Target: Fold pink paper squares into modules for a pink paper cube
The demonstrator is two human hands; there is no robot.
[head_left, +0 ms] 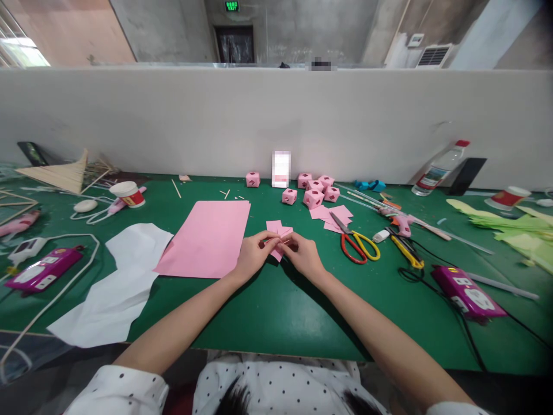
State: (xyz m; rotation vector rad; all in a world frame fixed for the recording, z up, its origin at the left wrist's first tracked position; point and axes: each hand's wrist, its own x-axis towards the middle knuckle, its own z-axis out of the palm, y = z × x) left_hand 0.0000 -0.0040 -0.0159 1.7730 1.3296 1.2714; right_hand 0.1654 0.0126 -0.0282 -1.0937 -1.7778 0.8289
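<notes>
My left hand [253,252] and my right hand [302,253] meet over the green table [259,311], both pinched on a small folded pink paper piece [279,237]. The paper juts out above and between the fingertips, just off the table. A large pink sheet [207,237] lies flat right beside my left hand. Several small pink paper cubes [314,191] sit farther back near the white partition, with loose pink squares [332,216] in front of them.
Red-and-yellow scissors [358,245], a yellow cutter [408,253], a pink glue gun [400,222] and a magenta power strip [469,294] lie to the right. White paper [116,288], a second power strip [43,271] and a cup [127,193] lie left. A bottle [438,170] leans at the back right.
</notes>
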